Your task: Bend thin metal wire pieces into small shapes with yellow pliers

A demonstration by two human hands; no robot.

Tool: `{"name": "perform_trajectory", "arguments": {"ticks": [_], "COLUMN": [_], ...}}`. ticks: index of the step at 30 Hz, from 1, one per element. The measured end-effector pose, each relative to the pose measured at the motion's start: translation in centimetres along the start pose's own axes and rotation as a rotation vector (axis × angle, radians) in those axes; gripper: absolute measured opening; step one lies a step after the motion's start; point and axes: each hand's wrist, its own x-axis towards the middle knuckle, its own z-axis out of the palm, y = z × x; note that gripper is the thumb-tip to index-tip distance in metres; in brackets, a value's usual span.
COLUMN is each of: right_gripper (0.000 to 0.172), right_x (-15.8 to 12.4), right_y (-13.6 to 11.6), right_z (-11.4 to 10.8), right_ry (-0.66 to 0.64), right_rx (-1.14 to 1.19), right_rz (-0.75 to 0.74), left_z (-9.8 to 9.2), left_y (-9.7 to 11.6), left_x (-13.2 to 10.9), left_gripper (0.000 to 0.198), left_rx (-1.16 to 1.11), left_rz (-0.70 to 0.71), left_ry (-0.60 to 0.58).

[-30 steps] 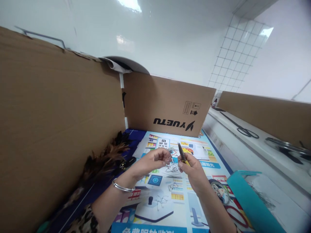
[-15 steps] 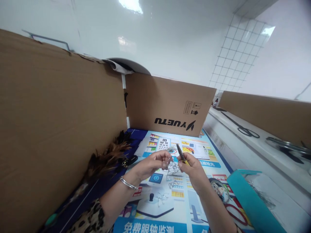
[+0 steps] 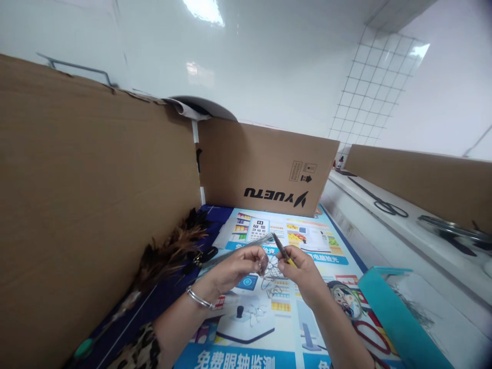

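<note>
My left hand [image 3: 240,265] is pinched shut on a small thin wire piece [image 3: 270,266] held above a printed poster [image 3: 277,307]. A silver bangle [image 3: 200,298] circles that wrist. My right hand [image 3: 300,269] is closed round a slim dark tool with a yellow grip [image 3: 282,249], its tip pointing up and left toward the wire piece. Both hands nearly touch in the middle of the view. Other small wire pieces [image 3: 255,311] lie on the poster below them.
Cardboard walls [image 3: 96,205] stand at the left and back [image 3: 265,169]. A brown feather duster [image 3: 165,256] lies at the left. A teal box [image 3: 400,318] sits at the right. Scissors [image 3: 388,206] lie on the white ledge beyond.
Both hands have dropped slightly and the tool's tip has tilted further left toward the wire piece. The camera has shifted a little.
</note>
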Motion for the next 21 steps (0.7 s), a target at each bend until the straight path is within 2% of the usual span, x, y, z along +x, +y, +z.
{"name": "perform_trajectory", "arguments": {"ticks": [7,21], "right_gripper": [0.014,0.021], "right_x": [0.2,0.4], "right_y": [0.7,1.0], "right_z": [-0.3,0.2], "right_ry": [0.006,-0.019], "right_rx": [0.017,0.082], "right_rz": [-0.015,0.058], "left_z": [-0.6,0.4], "left_y": [-0.4,0.8], "left_x": [0.0,-0.1], "left_gripper": [0.007,0.012], "left_rx": [0.003,0.109], "left_rz": [0.0,0.058], "left_ry": [0.092,0.174]}}
